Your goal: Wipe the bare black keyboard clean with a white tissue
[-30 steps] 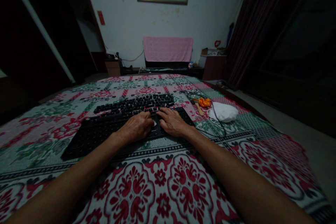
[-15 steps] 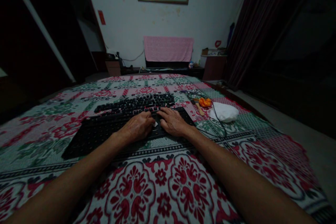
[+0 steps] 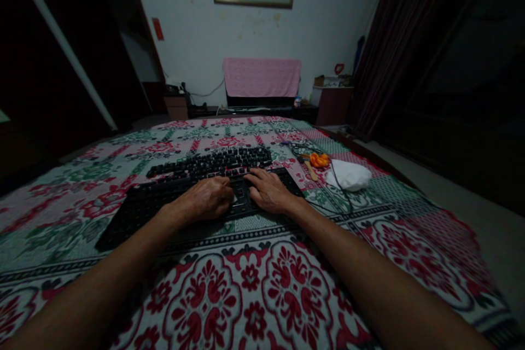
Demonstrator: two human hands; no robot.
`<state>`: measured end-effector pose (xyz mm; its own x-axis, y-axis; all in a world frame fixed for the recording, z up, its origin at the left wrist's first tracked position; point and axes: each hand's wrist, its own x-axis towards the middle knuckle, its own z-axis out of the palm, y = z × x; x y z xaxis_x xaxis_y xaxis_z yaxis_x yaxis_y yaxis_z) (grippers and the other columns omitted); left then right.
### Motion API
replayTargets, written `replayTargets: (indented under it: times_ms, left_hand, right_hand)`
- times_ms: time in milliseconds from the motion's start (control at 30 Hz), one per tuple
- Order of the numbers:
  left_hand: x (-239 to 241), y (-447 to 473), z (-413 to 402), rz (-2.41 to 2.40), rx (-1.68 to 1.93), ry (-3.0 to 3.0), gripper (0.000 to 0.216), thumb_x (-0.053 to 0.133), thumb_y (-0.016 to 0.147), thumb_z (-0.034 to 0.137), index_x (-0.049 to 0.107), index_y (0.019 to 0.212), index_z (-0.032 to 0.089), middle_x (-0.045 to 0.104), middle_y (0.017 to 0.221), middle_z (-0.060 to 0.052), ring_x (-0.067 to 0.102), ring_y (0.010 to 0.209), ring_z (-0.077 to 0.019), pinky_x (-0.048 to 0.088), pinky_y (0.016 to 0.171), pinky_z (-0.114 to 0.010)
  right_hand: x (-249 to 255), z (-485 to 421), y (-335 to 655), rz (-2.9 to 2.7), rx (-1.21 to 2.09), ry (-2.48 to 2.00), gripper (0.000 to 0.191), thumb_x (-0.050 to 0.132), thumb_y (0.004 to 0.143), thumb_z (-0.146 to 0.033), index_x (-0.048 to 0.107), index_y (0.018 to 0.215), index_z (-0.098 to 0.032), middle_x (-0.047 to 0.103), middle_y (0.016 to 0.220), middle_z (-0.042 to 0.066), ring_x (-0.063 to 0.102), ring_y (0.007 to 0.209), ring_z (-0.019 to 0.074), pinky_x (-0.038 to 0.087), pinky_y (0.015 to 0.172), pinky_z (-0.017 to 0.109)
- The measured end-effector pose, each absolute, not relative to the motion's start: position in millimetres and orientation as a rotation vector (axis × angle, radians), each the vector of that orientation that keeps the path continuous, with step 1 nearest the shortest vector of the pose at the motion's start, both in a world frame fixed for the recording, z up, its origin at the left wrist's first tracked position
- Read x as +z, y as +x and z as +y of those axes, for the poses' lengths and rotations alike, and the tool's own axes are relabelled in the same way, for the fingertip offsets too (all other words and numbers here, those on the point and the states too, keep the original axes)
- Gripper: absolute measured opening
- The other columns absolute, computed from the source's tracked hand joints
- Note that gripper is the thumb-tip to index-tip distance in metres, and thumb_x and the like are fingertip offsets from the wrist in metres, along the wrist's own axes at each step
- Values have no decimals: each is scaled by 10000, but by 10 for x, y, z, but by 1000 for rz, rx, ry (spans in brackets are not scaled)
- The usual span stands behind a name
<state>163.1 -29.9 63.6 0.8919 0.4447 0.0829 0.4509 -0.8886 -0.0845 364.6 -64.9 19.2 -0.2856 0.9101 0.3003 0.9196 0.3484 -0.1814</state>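
A black keyboard base (image 3: 139, 213) with its keycaps off lies across the patterned bedspread in front of me. My left hand (image 3: 209, 197) is closed over its middle, with a small white scrap, perhaps tissue, showing under the fingers. Flat on the keyboard right of that, my right hand (image 3: 266, 188) has its fingers stretched out and rests on the frame. Loose black keycaps (image 3: 217, 161) are laid in rows just behind the base.
Right of the keyboard are a wooden-handled brush (image 3: 311, 169), an orange bundle (image 3: 319, 160), a crumpled white cloth or tissue (image 3: 348, 175) and a dark cable (image 3: 342, 188). A pink cloth (image 3: 262, 76) covers a screen by the far wall.
My left hand has slid a little to the left along the keyboard base, and less of the white scrap shows. My right hand stays in place.
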Motion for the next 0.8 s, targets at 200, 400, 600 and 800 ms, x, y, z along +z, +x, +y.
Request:
replayTargets:
  times_ms: [200,400,600,800]
  left_hand:
    - [614,1620,-285,-788,-190,-2909,250,416,792,192,642,897,176,528,788,-42,510,670,-129,397,607,-234]
    - [561,1665,-288,-765,-128,-2895,238,410,786,185,633,868,181,521,786,-43,508,679,-133,385,596,-232]
    - [599,1628,-287,-754,-119,-2932,199,437,759,178,633,794,179,518,747,-31,502,642,-131,372,571,-238]
    - [504,1678,-293,-712,-380,-2922,238,401,820,162,624,901,168,522,794,-49,504,738,-150,409,647,-248]
  right_hand:
    - [204,-651,3639,-2267,-29,-1618,453,351,853,-258,425,1293,-176,362,1376,105,299,1257,216,249,1009,414]
    - [196,-649,3647,-2269,-55,-1618,448,348,862,-266,430,1293,-175,371,1374,99,309,1255,212,256,1010,399]
    - [200,-659,3651,-2265,-45,-1618,440,353,866,-268,436,1288,-176,374,1372,103,304,1260,207,249,1013,398]
    - [190,-654,3651,-2275,-48,-1596,440,352,865,-260,436,1285,-162,367,1373,117,301,1258,218,258,997,417]
